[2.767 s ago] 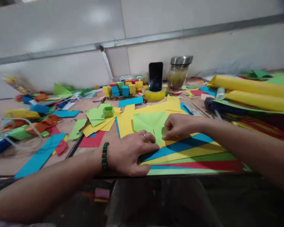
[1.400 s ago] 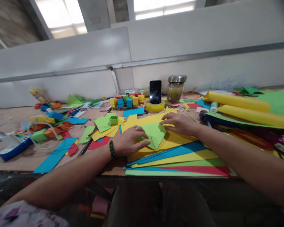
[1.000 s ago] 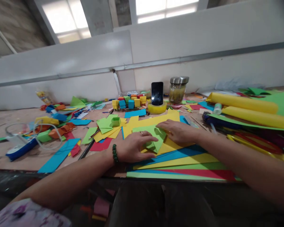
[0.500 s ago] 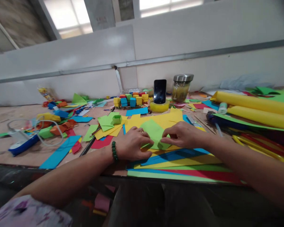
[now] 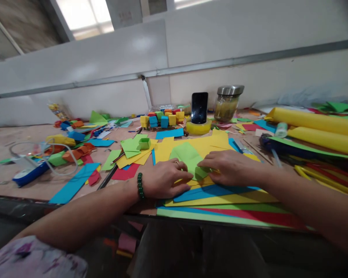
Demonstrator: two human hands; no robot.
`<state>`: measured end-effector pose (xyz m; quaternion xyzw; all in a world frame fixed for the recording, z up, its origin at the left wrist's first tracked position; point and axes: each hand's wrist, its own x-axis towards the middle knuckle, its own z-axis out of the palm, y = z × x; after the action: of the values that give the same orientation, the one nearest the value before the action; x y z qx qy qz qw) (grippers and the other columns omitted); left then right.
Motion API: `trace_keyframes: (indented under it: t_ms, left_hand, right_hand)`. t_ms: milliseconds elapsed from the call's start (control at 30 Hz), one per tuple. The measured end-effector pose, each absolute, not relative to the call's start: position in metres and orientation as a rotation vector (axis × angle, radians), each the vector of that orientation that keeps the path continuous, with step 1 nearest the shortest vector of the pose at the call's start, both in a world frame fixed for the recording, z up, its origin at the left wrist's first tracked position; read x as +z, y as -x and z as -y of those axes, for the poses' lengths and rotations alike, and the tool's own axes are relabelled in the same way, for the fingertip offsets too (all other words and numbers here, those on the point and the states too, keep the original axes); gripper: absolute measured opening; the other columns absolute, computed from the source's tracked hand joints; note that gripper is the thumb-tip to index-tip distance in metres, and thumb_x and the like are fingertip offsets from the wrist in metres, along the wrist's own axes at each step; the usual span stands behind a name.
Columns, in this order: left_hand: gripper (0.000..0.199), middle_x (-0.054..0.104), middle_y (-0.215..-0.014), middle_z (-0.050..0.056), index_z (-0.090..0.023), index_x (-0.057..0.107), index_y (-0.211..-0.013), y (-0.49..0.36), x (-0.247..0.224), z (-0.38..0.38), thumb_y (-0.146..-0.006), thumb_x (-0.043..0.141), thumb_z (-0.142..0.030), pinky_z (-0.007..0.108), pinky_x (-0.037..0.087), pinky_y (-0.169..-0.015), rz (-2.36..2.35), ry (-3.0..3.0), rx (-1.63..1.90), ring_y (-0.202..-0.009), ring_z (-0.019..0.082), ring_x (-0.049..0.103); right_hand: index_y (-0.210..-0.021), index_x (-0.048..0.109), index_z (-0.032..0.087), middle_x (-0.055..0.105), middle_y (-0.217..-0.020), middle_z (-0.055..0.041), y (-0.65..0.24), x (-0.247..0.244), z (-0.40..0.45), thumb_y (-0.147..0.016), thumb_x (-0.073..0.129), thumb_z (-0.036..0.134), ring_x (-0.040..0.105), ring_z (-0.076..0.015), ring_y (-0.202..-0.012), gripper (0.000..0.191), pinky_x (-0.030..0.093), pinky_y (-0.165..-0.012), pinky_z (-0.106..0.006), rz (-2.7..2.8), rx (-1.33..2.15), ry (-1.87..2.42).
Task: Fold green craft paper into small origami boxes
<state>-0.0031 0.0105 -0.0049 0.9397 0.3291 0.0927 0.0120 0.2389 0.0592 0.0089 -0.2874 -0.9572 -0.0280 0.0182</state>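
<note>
Head view: left hand point(image 5: 166, 179) spread, right hand point(image 5: 230, 166) pinching bright-green, angular paper point(image 5: 186, 153).

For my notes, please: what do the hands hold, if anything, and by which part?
The right hand seems to pinch the green paper by its near right edge. The left hand lies at the paper's near left edge; a grip there cannot be told.

Light glares white through the window point(image 5: 85, 17) at far left, leaving soft bright patches on the pale partition point(image 5: 140, 44). The counter point(image 5: 2, 144) looks moderately lit, shadowed under the right hand point(image 5: 217, 168), very dark below its near edge; the outer edges look stretched and soft.
</note>
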Motion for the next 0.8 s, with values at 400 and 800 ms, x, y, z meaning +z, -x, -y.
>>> trace_keyframes:
  t_ms: [400,800]
  left_hand:
    - [0.043,0.067,-0.108,0.007,-0.022,0.068,-0.104,0.004,-0.002,-0.015,-0.097,0.033,-0.046,0.027,0.046,-0.084,-0.904,-2.908,0.292,-0.096,0.017,0.061]
    - [0.025,0.066,-0.091,0.006,-0.021,0.065,-0.098,0.003,-0.014,-0.010,-0.092,0.042,-0.019,0.024,0.046,-0.065,-1.210,-3.094,0.184,-0.076,0.014,0.060]
  right_hand:
    - [-0.117,0.066,0.022,0.071,-0.106,-0.0080,-0.248,0.022,-0.058,-0.069,0.066,0.030,0.065,-0.0243,-0.092,0.049,0.046,-0.076,-0.031,2.958,0.325,0.897]
    - [-0.117,0.064,0.018,0.068,-0.108,-0.0109,-0.231,0.013,-0.046,-0.069,0.059,0.013,0.060,-0.0255,-0.100,0.049,0.046,-0.082,-0.034,2.996,0.041,0.705]
